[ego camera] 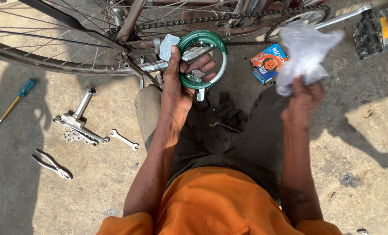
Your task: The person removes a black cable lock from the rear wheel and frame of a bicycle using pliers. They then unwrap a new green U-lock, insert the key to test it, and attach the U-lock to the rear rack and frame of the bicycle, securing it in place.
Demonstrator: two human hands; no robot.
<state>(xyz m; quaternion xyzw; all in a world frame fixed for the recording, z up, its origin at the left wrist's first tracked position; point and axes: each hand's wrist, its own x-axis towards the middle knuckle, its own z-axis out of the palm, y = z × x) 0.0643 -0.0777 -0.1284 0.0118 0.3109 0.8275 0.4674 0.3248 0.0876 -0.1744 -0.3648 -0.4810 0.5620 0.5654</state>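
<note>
Left hand [178, 82] clamped on green ring lock [202, 58], palm up to show its keyhole face, just below bicycle chain [211, 19]; right hand [303, 98] closed around crumpled plastic wrapper [305, 52], lifted clear; spanner [124, 139] and pliers [52, 164] on floor left of left hand

left hand [176, 82] grips green ring lock [202, 58]; right hand [303, 102] holds plastic wrapper [305, 54].

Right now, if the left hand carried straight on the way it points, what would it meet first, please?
Probably the bicycle frame and chain just beyond the green ring lock that the left hand holds; depth is unclear.
</note>
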